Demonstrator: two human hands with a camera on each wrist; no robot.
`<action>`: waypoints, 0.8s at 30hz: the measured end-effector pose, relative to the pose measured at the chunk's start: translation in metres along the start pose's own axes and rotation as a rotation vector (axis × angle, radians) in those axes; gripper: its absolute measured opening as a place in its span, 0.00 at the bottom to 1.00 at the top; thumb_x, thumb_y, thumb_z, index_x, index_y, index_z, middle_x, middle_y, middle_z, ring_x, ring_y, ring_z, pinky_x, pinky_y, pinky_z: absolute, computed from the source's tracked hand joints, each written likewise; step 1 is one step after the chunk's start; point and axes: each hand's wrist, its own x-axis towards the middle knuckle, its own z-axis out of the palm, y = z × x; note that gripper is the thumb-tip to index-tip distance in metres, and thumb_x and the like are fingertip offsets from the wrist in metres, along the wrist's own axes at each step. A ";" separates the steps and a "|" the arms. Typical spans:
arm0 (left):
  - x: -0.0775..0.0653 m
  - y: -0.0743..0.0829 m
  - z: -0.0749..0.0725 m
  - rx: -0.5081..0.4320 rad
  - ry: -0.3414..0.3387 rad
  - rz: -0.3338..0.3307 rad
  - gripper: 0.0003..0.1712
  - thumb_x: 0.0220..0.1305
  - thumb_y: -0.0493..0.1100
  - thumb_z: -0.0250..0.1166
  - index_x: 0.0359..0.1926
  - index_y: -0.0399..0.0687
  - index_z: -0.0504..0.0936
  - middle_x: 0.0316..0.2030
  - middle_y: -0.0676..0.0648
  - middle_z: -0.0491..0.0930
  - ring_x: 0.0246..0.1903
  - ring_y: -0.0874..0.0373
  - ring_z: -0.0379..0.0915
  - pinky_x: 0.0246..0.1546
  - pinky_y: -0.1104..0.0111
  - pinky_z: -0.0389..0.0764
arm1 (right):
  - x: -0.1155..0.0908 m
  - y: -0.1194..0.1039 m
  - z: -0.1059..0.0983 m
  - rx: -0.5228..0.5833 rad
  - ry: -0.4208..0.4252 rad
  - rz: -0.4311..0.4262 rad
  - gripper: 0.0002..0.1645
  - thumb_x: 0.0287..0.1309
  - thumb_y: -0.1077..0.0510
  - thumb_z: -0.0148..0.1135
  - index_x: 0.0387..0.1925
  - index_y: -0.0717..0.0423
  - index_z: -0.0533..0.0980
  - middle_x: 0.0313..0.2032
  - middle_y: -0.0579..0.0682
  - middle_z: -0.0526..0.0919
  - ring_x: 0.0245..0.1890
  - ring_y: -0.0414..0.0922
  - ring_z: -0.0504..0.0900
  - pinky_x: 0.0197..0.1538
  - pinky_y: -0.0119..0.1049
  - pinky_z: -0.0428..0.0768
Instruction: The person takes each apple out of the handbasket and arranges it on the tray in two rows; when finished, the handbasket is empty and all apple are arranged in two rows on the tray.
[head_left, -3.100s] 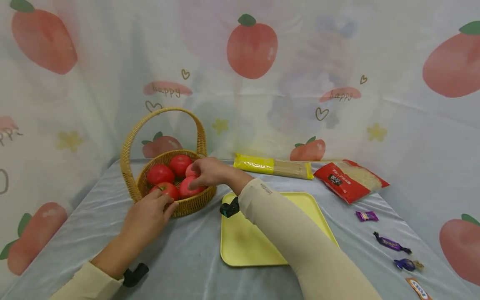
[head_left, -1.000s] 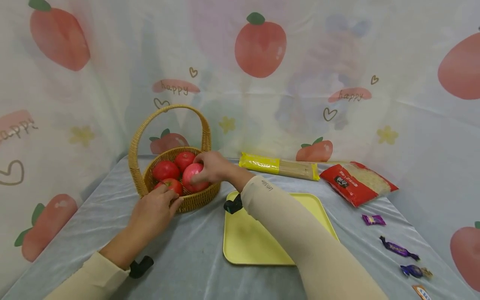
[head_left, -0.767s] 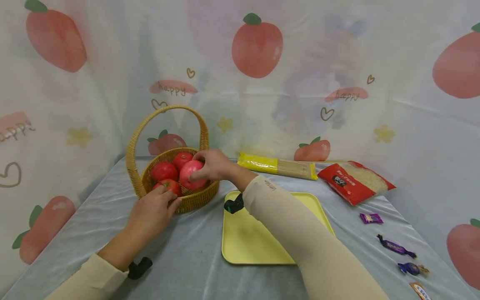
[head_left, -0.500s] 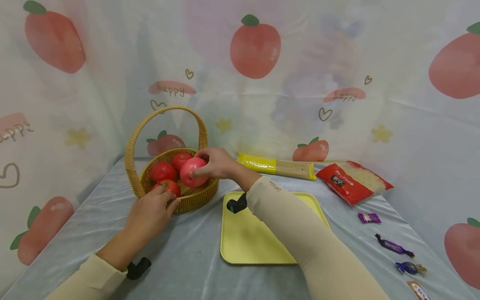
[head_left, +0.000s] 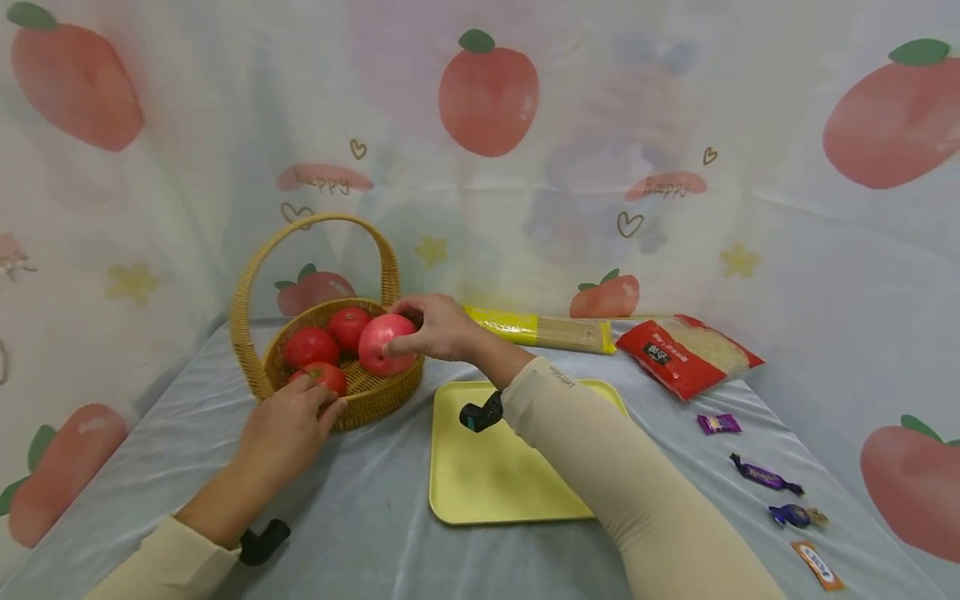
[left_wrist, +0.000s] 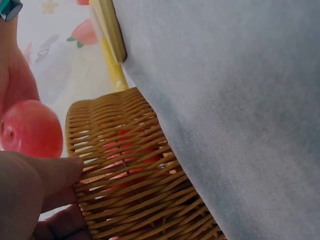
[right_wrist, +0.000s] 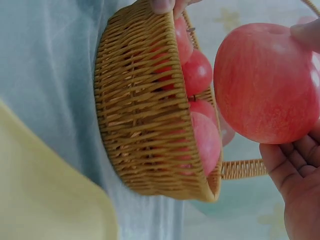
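A pinkish-red apple [head_left: 386,343] is held by my right hand [head_left: 444,329], thumb on the near side and fingers behind. In the right wrist view this apple [right_wrist: 265,82] hangs just above the rim of the wicker basket [right_wrist: 140,100]. My left hand [head_left: 281,432] pinches the front rim of the basket [head_left: 378,407]; in the left wrist view the thumb [left_wrist: 65,170] presses the wicker from outside. Three red fruits, one being an apple [head_left: 326,377] with a stem, show inside the basket. A paler apple [right_wrist: 206,142] also lies there in the right wrist view.
A yellow tray [head_left: 480,492] lies right of the basket, partly under my right forearm. Behind it are a noodle packet [head_left: 573,335] and a red bag [head_left: 675,354]. Several wrapped sweets, including a purple one [head_left: 767,475], lie along the right side. The basket handle [head_left: 322,218] arches overhead.
My right hand has taken hold of the apple in the basket and raised it a little, up to the right rim. My left hand stays on the front rim. The head view shifts slightly.
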 end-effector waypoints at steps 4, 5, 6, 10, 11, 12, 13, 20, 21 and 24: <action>0.000 0.001 -0.002 -0.004 -0.019 -0.017 0.10 0.61 0.45 0.76 0.32 0.44 0.85 0.28 0.46 0.74 0.25 0.46 0.75 0.27 0.49 0.79 | -0.009 0.006 -0.003 0.017 -0.009 0.008 0.29 0.53 0.45 0.77 0.55 0.50 0.80 0.47 0.44 0.86 0.46 0.41 0.83 0.48 0.33 0.83; 0.000 0.001 -0.002 -0.004 -0.024 -0.021 0.10 0.61 0.45 0.76 0.32 0.44 0.85 0.28 0.46 0.75 0.26 0.46 0.76 0.28 0.49 0.79 | -0.011 0.008 -0.004 0.019 -0.010 0.009 0.29 0.53 0.45 0.77 0.55 0.50 0.80 0.47 0.44 0.86 0.46 0.41 0.83 0.48 0.33 0.83; 0.000 0.001 -0.002 -0.005 -0.031 -0.026 0.10 0.62 0.46 0.76 0.32 0.44 0.85 0.29 0.46 0.75 0.26 0.46 0.76 0.28 0.49 0.79 | -0.013 0.010 -0.005 0.020 -0.011 0.007 0.28 0.53 0.45 0.77 0.54 0.49 0.81 0.47 0.43 0.86 0.46 0.41 0.83 0.48 0.33 0.83; 0.001 0.002 -0.002 -0.008 -0.051 -0.035 0.11 0.62 0.46 0.75 0.32 0.45 0.85 0.30 0.45 0.76 0.27 0.45 0.77 0.29 0.48 0.80 | -0.023 0.019 -0.007 0.022 -0.010 0.000 0.26 0.53 0.47 0.76 0.52 0.50 0.81 0.46 0.44 0.86 0.46 0.42 0.83 0.47 0.34 0.83; 0.002 0.002 -0.002 -0.009 -0.054 -0.035 0.10 0.62 0.46 0.75 0.32 0.45 0.85 0.30 0.45 0.76 0.27 0.45 0.77 0.29 0.47 0.80 | -0.025 0.021 -0.007 0.022 -0.011 0.000 0.25 0.53 0.47 0.76 0.52 0.50 0.81 0.46 0.44 0.86 0.45 0.42 0.83 0.47 0.34 0.83; 0.002 0.002 -0.001 -0.011 -0.054 -0.033 0.10 0.63 0.46 0.75 0.32 0.45 0.86 0.30 0.45 0.76 0.27 0.44 0.78 0.29 0.47 0.80 | -0.027 0.023 -0.008 0.020 -0.010 0.008 0.26 0.53 0.46 0.76 0.52 0.50 0.81 0.46 0.44 0.86 0.45 0.42 0.83 0.47 0.34 0.83; 0.002 0.002 -0.001 -0.013 -0.055 -0.031 0.10 0.63 0.46 0.75 0.32 0.45 0.86 0.30 0.45 0.76 0.27 0.44 0.77 0.29 0.47 0.80 | -0.030 0.025 -0.008 0.019 -0.011 0.016 0.26 0.53 0.46 0.76 0.52 0.50 0.81 0.46 0.44 0.86 0.45 0.42 0.83 0.47 0.34 0.83; 0.001 0.003 -0.002 -0.011 -0.056 -0.021 0.11 0.63 0.46 0.74 0.33 0.43 0.85 0.29 0.44 0.75 0.26 0.44 0.76 0.29 0.47 0.79 | -0.047 0.039 -0.011 0.053 -0.031 0.077 0.29 0.52 0.46 0.75 0.55 0.49 0.80 0.48 0.44 0.86 0.47 0.43 0.83 0.48 0.36 0.84; 0.001 0.003 -0.002 -0.010 -0.054 -0.021 0.11 0.63 0.46 0.74 0.33 0.43 0.85 0.29 0.44 0.75 0.26 0.44 0.77 0.29 0.47 0.79 | -0.049 0.041 -0.010 0.055 -0.032 0.082 0.29 0.52 0.46 0.75 0.55 0.50 0.80 0.48 0.45 0.86 0.47 0.43 0.83 0.48 0.37 0.84; 0.000 0.003 -0.003 -0.010 -0.048 -0.021 0.10 0.63 0.45 0.74 0.32 0.44 0.85 0.30 0.44 0.76 0.26 0.43 0.77 0.28 0.46 0.78 | -0.054 0.047 -0.010 0.049 -0.036 0.095 0.29 0.52 0.47 0.74 0.55 0.50 0.81 0.48 0.45 0.86 0.47 0.43 0.83 0.47 0.36 0.83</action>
